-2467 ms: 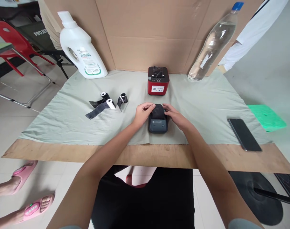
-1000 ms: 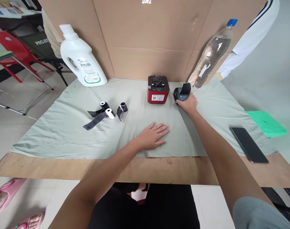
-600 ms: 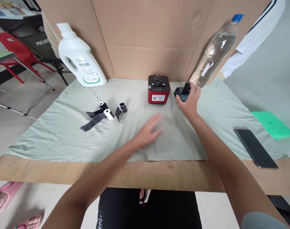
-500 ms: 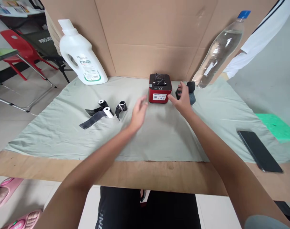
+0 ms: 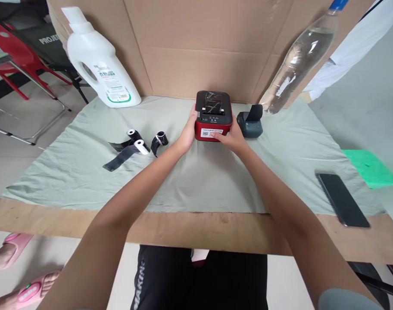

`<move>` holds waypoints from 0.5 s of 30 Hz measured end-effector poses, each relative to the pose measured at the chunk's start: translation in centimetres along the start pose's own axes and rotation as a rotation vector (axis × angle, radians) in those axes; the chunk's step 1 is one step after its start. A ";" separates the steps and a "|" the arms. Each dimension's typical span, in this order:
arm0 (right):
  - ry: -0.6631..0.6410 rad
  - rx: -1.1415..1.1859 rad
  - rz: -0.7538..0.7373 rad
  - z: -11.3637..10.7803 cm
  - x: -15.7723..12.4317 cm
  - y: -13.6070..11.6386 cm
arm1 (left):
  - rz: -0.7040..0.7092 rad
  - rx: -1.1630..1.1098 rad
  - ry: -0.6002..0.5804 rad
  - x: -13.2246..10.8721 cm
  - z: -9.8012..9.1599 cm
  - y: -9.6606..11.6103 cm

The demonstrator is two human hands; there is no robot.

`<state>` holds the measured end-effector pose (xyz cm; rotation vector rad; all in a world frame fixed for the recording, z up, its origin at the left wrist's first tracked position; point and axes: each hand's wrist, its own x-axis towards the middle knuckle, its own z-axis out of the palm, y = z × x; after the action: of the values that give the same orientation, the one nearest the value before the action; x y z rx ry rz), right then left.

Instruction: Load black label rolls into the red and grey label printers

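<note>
Printer (image 5: 213,115), red, sits grasped between left hand (image 5: 188,130) and right hand (image 5: 233,137): apparently the gripping step; any lift needs clearance from the dark device (image 5: 251,128) just right of it.

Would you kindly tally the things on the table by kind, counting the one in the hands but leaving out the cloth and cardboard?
Rolls: 3
Bottles: 2
Boxy devices: 2
Phone: 1
Total: 8

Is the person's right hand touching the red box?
Touching. The head view shows the right hand with its thumb across the white label on the red box.
</note>
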<state>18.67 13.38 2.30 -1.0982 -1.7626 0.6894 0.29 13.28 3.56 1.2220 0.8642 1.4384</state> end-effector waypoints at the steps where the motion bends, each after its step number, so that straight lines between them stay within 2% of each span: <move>1: 0.000 -0.009 -0.016 -0.2 -1.7 -1.4 | 0.022 0.024 -0.032 -2.1 -0.3 0.8; 5: 0.003 -0.024 -0.093 -0.8 -9.7 -6.8 | -0.053 0.107 -0.080 -11.8 -1.0 3.0; 8: -0.001 -0.035 -0.033 -0.5 -14.7 -8.4 | -0.155 0.118 -0.076 -17.0 -0.8 2.9; 11: 0.014 -0.062 0.042 -0.2 -17.3 -8.0 | -0.220 0.113 -0.096 -18.8 -0.3 2.3; 15: 0.026 -0.068 0.064 -0.4 -17.7 -7.1 | -0.219 0.112 -0.100 -18.6 0.6 2.3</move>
<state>19.58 -5.66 0.98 -1.2088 -1.7456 0.6551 -0.29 -5.36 1.41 1.2301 0.9881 1.1577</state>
